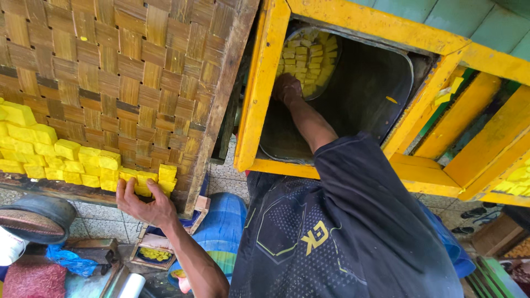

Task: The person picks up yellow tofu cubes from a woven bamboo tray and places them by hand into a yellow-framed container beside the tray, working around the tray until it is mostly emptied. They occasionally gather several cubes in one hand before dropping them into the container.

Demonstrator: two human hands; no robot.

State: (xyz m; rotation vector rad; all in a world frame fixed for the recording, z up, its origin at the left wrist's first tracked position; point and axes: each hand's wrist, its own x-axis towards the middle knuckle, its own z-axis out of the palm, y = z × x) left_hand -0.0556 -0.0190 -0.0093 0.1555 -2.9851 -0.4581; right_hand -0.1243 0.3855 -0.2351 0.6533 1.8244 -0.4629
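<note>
My left hand (pixel 144 205) lies flat with its fingers spread against the lower edge of a woven bamboo tray (pixel 138 66), touching the yellow cubes (pixel 72 160) lined up in rows there. My right hand (pixel 287 88) reaches down into a dark metal vat (pixel 364 94) set in a yellow wooden frame (pixel 259 94). Its fingers are curled at the rim of a round pan (pixel 309 58) filled with several small yellow cubes. My dark shirt (pixel 342 232) fills the lower middle of the view.
A blue barrel (pixel 221 226) stands below the tray, with a small wooden box (pixel 152 251) holding yellow scraps beside it. A dark round basin (pixel 36 218) and a blue bag (pixel 69 260) lie at the lower left. More yellow frame bars (pixel 469 138) run to the right.
</note>
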